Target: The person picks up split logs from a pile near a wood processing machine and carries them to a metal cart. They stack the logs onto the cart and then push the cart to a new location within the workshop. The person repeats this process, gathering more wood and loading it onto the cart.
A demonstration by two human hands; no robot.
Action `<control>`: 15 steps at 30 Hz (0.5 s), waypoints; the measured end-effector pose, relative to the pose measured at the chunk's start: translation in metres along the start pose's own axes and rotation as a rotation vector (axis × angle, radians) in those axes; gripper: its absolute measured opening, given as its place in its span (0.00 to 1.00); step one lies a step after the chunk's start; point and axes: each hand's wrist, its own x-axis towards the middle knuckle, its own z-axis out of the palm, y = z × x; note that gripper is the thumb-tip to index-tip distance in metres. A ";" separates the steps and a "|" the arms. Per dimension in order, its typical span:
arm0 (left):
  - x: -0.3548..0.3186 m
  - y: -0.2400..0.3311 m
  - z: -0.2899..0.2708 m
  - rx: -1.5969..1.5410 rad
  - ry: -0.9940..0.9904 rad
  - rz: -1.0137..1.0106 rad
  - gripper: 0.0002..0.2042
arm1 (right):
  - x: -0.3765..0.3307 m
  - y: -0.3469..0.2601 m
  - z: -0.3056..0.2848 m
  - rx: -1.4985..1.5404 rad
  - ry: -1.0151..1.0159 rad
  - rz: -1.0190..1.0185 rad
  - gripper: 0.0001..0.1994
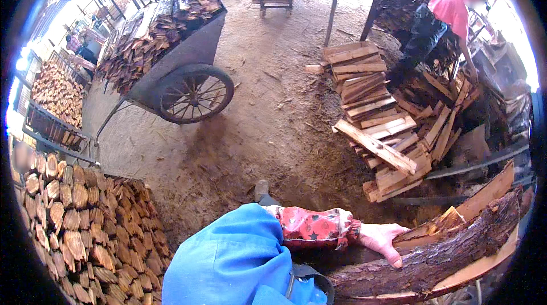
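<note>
My right hand (383, 240) lies on a long bark-covered log (433, 259) at the lower right, its fingers curled over the log's near edge. The forearm wears a red patterned sleeve cover (312, 226) over blue work clothing (233, 262). Sawn slabs (484, 194) lie against the log's far side. My shoe (261, 188) shows on the dirt floor just beyond the arm. My left hand is out of view.
A stack of split firewood (85, 231) fills the lower left. A two-wheeled cart (188, 85) loaded with wood stands at the upper left. A heap of cut planks (382, 117) lies to the right, where another person in a pink top (447, 5) bends over it. Posts (333, 5) stand behind.
</note>
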 end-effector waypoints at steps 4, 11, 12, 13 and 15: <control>-0.071 0.046 -0.018 -0.036 0.003 0.068 0.45 | -0.015 -0.015 0.078 -0.024 -0.064 -0.048 0.31; -0.237 0.127 -0.019 0.040 0.230 0.228 0.45 | -0.083 -0.057 0.202 -0.067 -0.248 -0.117 0.30; -0.275 0.146 -0.020 0.054 0.241 0.288 0.45 | -0.094 -0.070 0.227 -0.058 -0.273 -0.168 0.30; -0.304 0.151 -0.025 0.098 0.301 0.306 0.45 | -0.107 -0.075 0.242 -0.053 -0.288 -0.194 0.30; -0.321 0.155 -0.063 0.174 0.461 0.341 0.46 | -0.099 -0.080 0.285 -0.034 -0.356 -0.223 0.30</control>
